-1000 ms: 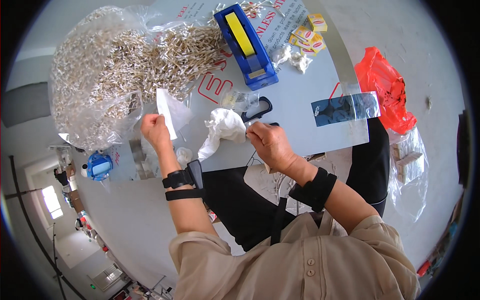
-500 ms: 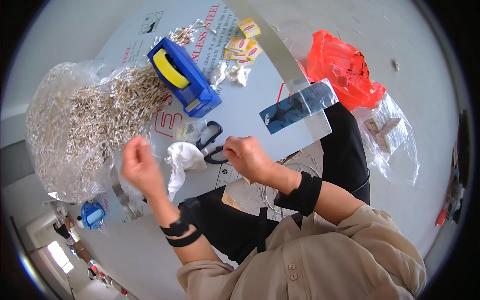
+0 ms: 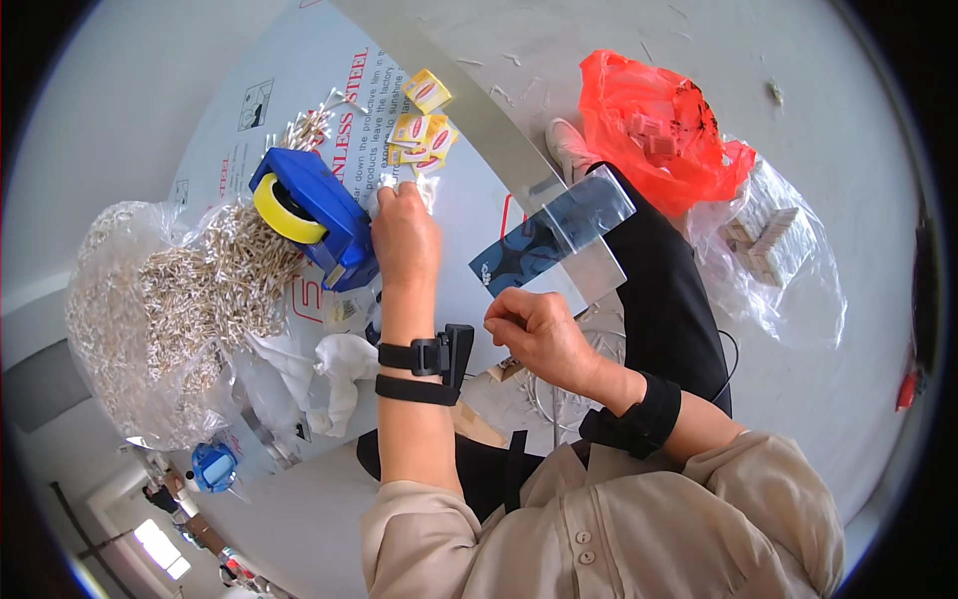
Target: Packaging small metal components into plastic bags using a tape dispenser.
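Note:
My left hand (image 3: pixel 405 240) reaches over the table, its fingers drawn together at small crumpled white pieces (image 3: pixel 428 192). Whether one is pinched between the fingertips is hidden. Just beyond lie several yellow-and-white small packets (image 3: pixel 424 138). Closed with curled fingers, my right hand (image 3: pixel 544 334) hovers by the table's near edge, beside a dark blue printed film strip (image 3: pixel 524 248); anything inside it is hidden. Left of my left hand stands a blue tape dispenser (image 3: pixel 334 225) with a yellow roll (image 3: pixel 284 210). My left forearm mostly covers the black-handled scissors.
A large clear bag of cotton swabs (image 3: pixel 190 299) spreads across the left side, with loose swabs (image 3: pixel 304 130) behind the dispenser. White crumpled plastic (image 3: pixel 344 369) lies near the front. At right are a red plastic bag (image 3: pixel 654 140) and a clear bag of small boxes (image 3: pixel 773 240).
My left hand has moved forward and right, from beside the swab bag to the crumpled white pieces. My right hand has shifted slightly right. The view has turned, shifting the table leftward.

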Demonstrator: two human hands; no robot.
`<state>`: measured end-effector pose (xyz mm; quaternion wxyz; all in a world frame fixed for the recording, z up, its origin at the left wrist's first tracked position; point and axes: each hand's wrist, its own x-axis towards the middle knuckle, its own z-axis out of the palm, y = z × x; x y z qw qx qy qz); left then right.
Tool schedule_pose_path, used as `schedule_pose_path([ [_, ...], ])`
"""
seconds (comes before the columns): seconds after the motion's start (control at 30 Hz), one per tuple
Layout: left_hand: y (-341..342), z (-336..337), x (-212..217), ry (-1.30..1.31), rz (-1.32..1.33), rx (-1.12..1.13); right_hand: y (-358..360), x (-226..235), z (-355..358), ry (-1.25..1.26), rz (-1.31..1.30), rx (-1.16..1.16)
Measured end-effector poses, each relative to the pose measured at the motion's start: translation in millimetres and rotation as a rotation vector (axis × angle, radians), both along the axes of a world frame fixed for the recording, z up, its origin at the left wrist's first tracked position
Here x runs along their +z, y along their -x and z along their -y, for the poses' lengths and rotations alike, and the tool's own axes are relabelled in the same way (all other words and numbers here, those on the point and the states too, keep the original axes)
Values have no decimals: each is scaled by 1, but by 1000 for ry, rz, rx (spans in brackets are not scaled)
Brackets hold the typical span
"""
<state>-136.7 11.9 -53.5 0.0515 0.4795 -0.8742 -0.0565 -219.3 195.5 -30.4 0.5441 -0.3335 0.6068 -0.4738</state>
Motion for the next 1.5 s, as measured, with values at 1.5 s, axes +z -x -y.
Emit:
schedule_pose_path([
  [1.5, -47, -63, 54, -505, -1011, 196, 4, 7, 63, 134, 668, -225],
])
